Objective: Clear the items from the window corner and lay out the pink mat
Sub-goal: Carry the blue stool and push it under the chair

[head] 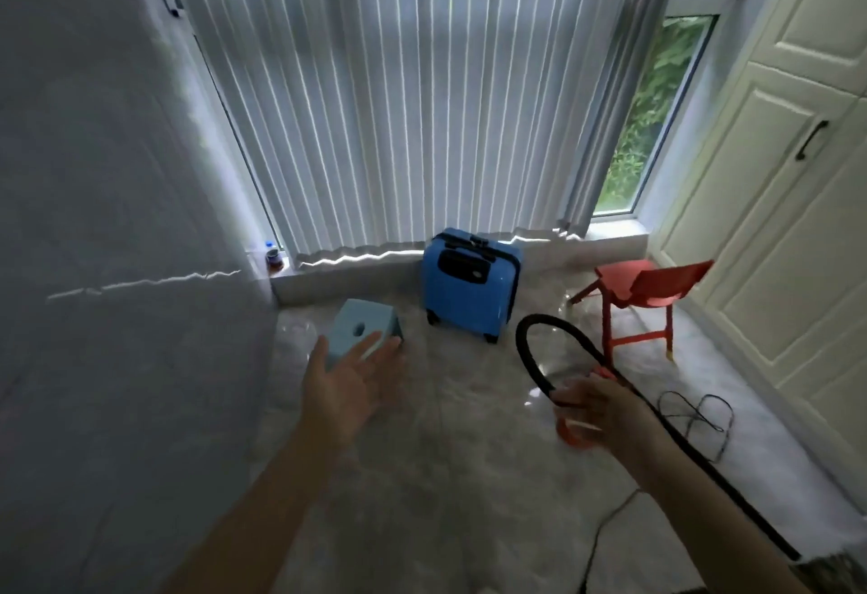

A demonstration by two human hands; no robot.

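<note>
A person looks down into a window corner, both bare forearms reaching forward. The left hand (349, 380) is spread open, fingers straight, holding nothing; its fingertips overlap the near edge of a pale blue box (363, 328) lying tilted on the floor, though whether they touch it cannot be told. The right hand (598, 410) is motion-blurred; its fingers curl around something orange-red (570, 434), mostly hidden by the hand and too smeared to identify. A black hose (539, 359) loops up from beside that hand and runs back along the right forearm to the lower right, where it is cut off by the frame edge.

Against the low window ledge (356, 272) stands an upright blue suitcase (469, 284). To its right sits a small red chair (642, 293). A thin black cord (699, 420) lies tangled on the glossy marble floor (445, 476) near the cream cabinet doors (774, 227). A small bottle (273, 258) sits at the ledge's left end, too small to read. Closed vertical blinds (399, 101) cover most of the window. No pink mat can be made out.
</note>
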